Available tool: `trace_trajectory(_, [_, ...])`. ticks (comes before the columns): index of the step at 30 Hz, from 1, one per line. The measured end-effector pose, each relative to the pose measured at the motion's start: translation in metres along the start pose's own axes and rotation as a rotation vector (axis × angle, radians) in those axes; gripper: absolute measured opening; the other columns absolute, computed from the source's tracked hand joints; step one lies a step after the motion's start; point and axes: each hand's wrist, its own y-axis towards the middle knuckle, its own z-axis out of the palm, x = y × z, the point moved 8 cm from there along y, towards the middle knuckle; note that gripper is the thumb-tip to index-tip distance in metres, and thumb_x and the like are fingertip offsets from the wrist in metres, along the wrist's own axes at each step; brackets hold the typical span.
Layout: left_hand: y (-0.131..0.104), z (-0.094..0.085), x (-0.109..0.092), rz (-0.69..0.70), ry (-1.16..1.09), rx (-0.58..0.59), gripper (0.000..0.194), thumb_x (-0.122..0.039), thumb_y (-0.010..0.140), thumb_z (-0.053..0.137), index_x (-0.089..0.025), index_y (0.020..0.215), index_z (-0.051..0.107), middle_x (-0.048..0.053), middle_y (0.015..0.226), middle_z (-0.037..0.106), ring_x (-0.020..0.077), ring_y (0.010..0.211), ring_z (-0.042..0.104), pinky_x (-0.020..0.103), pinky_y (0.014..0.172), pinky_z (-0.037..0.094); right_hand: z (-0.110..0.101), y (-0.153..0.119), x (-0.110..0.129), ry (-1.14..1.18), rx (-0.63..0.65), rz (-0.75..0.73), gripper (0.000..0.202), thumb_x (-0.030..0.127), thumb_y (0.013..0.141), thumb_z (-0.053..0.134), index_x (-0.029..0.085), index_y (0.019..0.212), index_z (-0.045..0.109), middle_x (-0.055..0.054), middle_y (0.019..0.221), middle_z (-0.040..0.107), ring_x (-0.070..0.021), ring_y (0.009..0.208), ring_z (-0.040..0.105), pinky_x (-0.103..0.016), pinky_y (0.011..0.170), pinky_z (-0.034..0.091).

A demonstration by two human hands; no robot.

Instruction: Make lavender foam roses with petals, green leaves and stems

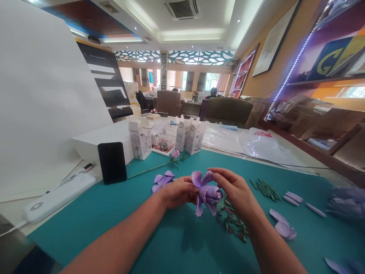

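Above the green mat (137, 224), a purple artificial flower (207, 193) is held between my two hands. My left hand (182, 192) grips it from its left side, the fingers closed behind the petals. With thumb and fingertips, my right hand (232, 188) pinches an upper petal at the flower's right. Loose purple petals (162, 180) lie just past my left hand. Beneath my right hand is a pile of green leaf pieces (232, 222), partly covered by hand and flower. A pink-purple rose on a long green stem (151, 168) rests farther back.
On the right lie green stem pieces (266, 190), pale purple rolled pieces (293, 198) and cupped petals (282, 224). White cartons (140, 139) and a dark upright tablet-like panel (112, 163) stand at the back. A white power strip (58, 196) runs along the left edge.
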Motion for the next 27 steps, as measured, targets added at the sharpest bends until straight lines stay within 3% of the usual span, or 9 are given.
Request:
trace_trajectory(4, [0.000, 0.002, 0.002, -0.028, -0.023, 0.015, 0.028, -0.019, 0.054, 0.075, -0.014, 0.077, 0.060, 0.001, 0.064, 0.063, 0.0134, 0.058, 0.059, 0.027, 0.062, 0.043, 0.006, -0.001, -0.003, 0.098, 0.011, 0.017, 0.027, 0.045, 0.071, 0.068, 0.020, 0.082, 0.072, -0.004, 0.080, 0.072, -0.0193, 0.076, 0.061, -0.029, 0.068, 0.045])
trace_trajectory(11, [0.002, -0.004, 0.004, -0.026, -0.074, 0.001, 0.027, -0.019, 0.056, 0.076, -0.013, 0.079, 0.061, 0.001, 0.069, 0.064, 0.0142, 0.063, 0.060, 0.029, 0.068, 0.045, 0.006, -0.001, -0.002, 0.066, 0.022, 0.010, 0.027, 0.045, 0.071, 0.068, 0.019, 0.078, 0.072, -0.004, 0.078, 0.071, -0.0176, 0.071, 0.059, -0.027, 0.064, 0.045])
trace_trajectory(15, [0.002, -0.004, 0.006, -0.040, -0.063, 0.012, 0.029, -0.024, 0.061, 0.077, -0.013, 0.085, 0.065, 0.003, 0.071, 0.065, 0.0159, 0.064, 0.061, 0.032, 0.068, 0.046, 0.001, 0.000, -0.007, 0.094, -0.072, 0.025, 0.030, 0.048, 0.067, 0.070, 0.018, 0.073, 0.071, -0.003, 0.067, 0.067, -0.0167, 0.064, 0.056, -0.027, 0.057, 0.042])
trace_trajectory(20, [0.002, -0.006, -0.001, 0.022, -0.034, -0.072, 0.038, -0.025, 0.063, 0.077, -0.014, 0.098, 0.067, 0.006, 0.075, 0.067, 0.0152, 0.064, 0.060, 0.032, 0.069, 0.045, -0.009, 0.003, -0.024, 0.139, -0.193, 0.083, 0.032, 0.048, 0.063, 0.073, 0.017, 0.069, 0.068, -0.002, 0.063, 0.063, -0.0141, 0.056, 0.051, -0.026, 0.052, 0.039])
trace_trajectory(27, [0.002, -0.006, -0.010, 0.120, 0.003, -0.150, 0.042, -0.020, 0.055, 0.081, -0.015, 0.095, 0.070, 0.004, 0.074, 0.065, 0.0134, 0.067, 0.059, 0.028, 0.069, 0.043, -0.007, 0.007, -0.048, 0.267, -0.218, 0.217, 0.032, 0.046, 0.060, 0.075, 0.017, 0.067, 0.063, -0.001, 0.060, 0.061, -0.0132, 0.056, 0.051, -0.025, 0.052, 0.041])
